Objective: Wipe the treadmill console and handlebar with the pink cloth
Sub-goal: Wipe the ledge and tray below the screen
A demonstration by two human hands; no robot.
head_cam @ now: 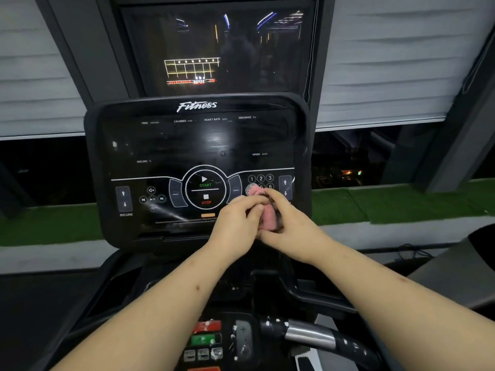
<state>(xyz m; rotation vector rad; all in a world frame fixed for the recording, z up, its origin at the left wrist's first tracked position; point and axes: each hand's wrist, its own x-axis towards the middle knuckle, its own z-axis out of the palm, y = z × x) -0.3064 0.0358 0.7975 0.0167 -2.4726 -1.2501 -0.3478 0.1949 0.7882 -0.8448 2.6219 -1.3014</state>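
Both hands meet in front of the lower right of the console. The left hand (235, 223) and right hand (290, 223) press together, fingers curled round the pink cloth (269, 220). The cloth is crumpled into a small fuzzy wad, mostly hidden between the palms. One pink tuft with a paler mottled edge pokes up above the knuckles, over the number keys. The glossy black console (187, 145) behind it carries the word "Fitness", a START/STOP ring (205, 187) and pale streaks across its glass. Lower right, well apart from the hands, lies the black handlebar (316, 336) with a silver sleeve and white flecks.
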